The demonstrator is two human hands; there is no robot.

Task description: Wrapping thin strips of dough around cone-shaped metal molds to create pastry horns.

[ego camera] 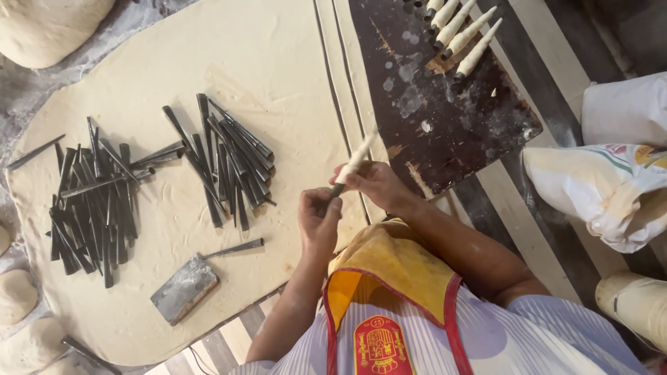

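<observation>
Left hand [318, 221]: closed around the bare dark lower end of a metal cone mold [347, 173], fingers curled narrow. So it's holding the tip end, near the person's body.

Right hand [372, 182]: fingers pinched on the same cone a bit higher up, right where the pale dough wrap starts. Can't tell how tight the pinch is, the fingertips blur into the dough.

Where the cone is: up in the air between the two hands, above the edge of the rolled-out dough sheet [229, 55], not touching it.

Long axis: runs diagonally, dark tip low and toward the left hand, dough-covered fat end pointing up and away to the right, roughly toward the dark wooden board [451, 132]. That's the relation that matters here. The wrapped end already aims at the board, and the right hand is the nearer one to it.

On the board: a row of finished dough-wrapped cones [462, 31] at the far corner, lying side by side, tilted much the same way as the one in hand.

Bare molds: two loose heaps on the dough sheet, one pile [94, 201] well to the left, another pile [229, 163] closer in. The left hand is the nearer one to both.

Other stuff: a flat metal scraper [186, 287] lying on the sheet's near edge, dough lumps [17, 295] off to the left, flour sacks [611, 187] on the right over a striped cloth.

Clothes: striped top with a yellow apron [389, 267].
</observation>
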